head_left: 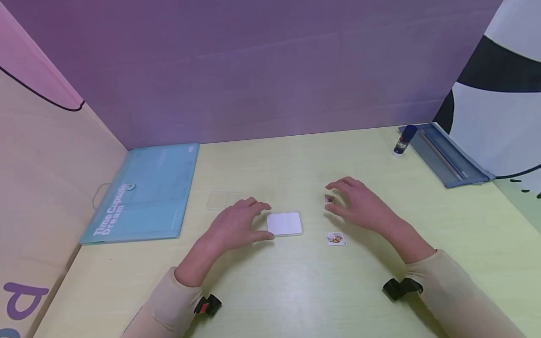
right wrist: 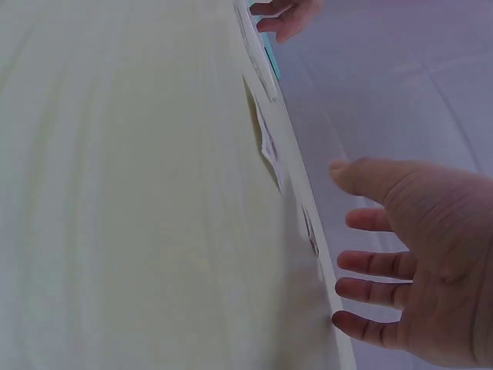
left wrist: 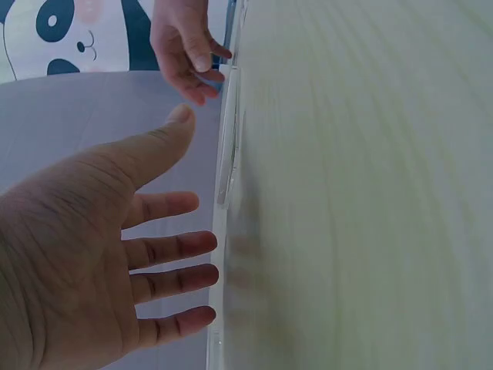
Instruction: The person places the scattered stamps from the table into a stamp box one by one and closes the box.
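Note:
A small white rectangular pad or stack of cards (head_left: 285, 224) with a clear rim lies flat mid-table. The left hand (head_left: 238, 225) hovers at its left side, thumb and fingers spread apart with nothing between them. Across from it, the right hand (head_left: 355, 205) is held over a small square sticker-like piece (head_left: 329, 200), its thumb and fingers parted around that piece. Nearer the person lies a second small picture piece (head_left: 336, 239), whose edges curl up in the right wrist view. Both wrist views show empty palms, the left hand (left wrist: 115, 254) and right hand (right wrist: 416, 270) with fingers extended.
A thin transparent sheet (head_left: 223, 199) lies behind the left hand. A blue document folder (head_left: 145, 192) occupies the left side of the table. At the back right, a glue stick (head_left: 405, 140) stands beside a grey-blue zip pouch (head_left: 450, 157). A purple cloth wall (head_left: 270, 70) borders the far edge.

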Tool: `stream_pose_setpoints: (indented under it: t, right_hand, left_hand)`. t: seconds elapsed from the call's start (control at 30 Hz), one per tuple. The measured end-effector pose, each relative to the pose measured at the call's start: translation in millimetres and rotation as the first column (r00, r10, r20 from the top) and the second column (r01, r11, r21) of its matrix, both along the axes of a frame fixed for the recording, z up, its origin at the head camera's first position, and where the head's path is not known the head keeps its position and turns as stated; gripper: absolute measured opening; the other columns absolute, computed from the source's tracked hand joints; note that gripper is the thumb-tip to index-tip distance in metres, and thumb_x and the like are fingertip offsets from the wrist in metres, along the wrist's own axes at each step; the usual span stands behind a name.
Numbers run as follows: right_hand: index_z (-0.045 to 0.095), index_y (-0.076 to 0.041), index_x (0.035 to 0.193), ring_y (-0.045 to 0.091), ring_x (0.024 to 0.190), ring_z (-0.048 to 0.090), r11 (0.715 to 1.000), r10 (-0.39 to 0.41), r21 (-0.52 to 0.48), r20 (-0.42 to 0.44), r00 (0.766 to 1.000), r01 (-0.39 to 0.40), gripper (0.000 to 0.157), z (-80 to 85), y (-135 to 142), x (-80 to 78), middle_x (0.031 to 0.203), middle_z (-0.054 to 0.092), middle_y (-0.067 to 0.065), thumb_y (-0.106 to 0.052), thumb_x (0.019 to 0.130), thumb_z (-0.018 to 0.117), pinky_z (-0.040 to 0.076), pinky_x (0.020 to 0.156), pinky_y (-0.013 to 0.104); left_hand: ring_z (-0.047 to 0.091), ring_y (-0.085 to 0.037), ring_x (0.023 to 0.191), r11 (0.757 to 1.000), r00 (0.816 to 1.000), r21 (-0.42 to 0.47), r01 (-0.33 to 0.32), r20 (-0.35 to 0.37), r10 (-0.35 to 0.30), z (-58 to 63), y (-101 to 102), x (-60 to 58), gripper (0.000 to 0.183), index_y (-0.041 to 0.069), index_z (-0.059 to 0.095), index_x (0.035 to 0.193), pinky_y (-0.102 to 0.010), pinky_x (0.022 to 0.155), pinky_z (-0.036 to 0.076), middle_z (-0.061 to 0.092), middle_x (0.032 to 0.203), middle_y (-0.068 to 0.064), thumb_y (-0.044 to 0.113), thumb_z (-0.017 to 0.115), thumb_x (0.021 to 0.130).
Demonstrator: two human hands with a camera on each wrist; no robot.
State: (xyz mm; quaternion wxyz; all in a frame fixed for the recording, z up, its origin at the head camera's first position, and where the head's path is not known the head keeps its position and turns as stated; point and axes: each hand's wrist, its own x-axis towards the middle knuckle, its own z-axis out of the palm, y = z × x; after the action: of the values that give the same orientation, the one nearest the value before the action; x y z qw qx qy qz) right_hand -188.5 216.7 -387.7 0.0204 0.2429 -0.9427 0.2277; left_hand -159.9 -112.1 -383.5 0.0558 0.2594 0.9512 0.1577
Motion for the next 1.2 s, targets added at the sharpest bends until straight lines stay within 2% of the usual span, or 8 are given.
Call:
stream_pose_setpoints:
  t: [0.2,0.43,0.73,1.2]
  right_hand:
    - [0.064,0.000,0.125,0.036,0.106,0.060,1.000,-0.004,-0.009,0.006,1.000,0.004,0.042,-6.5,3,-5.1,0.114,0.063,0.017,-0.018,0.090,0.077,0.047,0.093,0.053]
    - [0.067,0.002,0.119,0.033,0.098,0.060,0.999,-0.018,-0.039,0.028,0.999,0.019,0.036,-9.7,2,-10.4,0.108,0.063,0.016,-0.014,0.089,0.078,0.049,0.088,0.050]
    - [0.071,0.000,0.111,0.029,0.094,0.057,0.996,-0.051,-0.073,0.074,0.996,0.057,0.024,-13.2,1,-15.3,0.106,0.060,0.014,-0.012,0.092,0.075,0.048,0.085,0.047]
    - [0.071,-0.001,0.108,0.030,0.095,0.055,0.990,-0.084,-0.106,0.114,0.990,0.096,0.017,-16.3,0,-17.0,0.104,0.058,0.013,-0.009,0.093,0.072,0.047,0.087,0.048]
  left_hand:
    - [0.058,-0.020,0.107,0.999,0.998,0.048,-0.003,0.063,0.000,-3.1,-2,-2.6,0.064,0.018,0.062,0.135,-0.037,0.085,0.051,0.062,0.119,-0.001,0.044,0.085,0.081]
    - [0.055,-0.020,0.106,0.997,0.998,0.070,0.012,0.065,-0.017,-7.2,0,-7.6,0.062,0.016,0.065,0.129,-0.036,0.087,0.049,0.061,0.117,0.000,0.041,0.088,0.078]
    - [0.053,-0.020,0.105,0.997,0.996,0.075,-0.004,0.089,-0.003,-6.7,4,-8.3,0.057,0.016,0.067,0.125,-0.036,0.087,0.048,0.060,0.117,0.000,0.037,0.090,0.077]
    - [0.051,-0.021,0.102,0.997,0.998,0.071,-0.023,0.068,0.018,-11.5,5,-9.7,0.054,0.016,0.067,0.124,-0.035,0.085,0.048,0.059,0.116,-0.001,0.033,0.089,0.078]
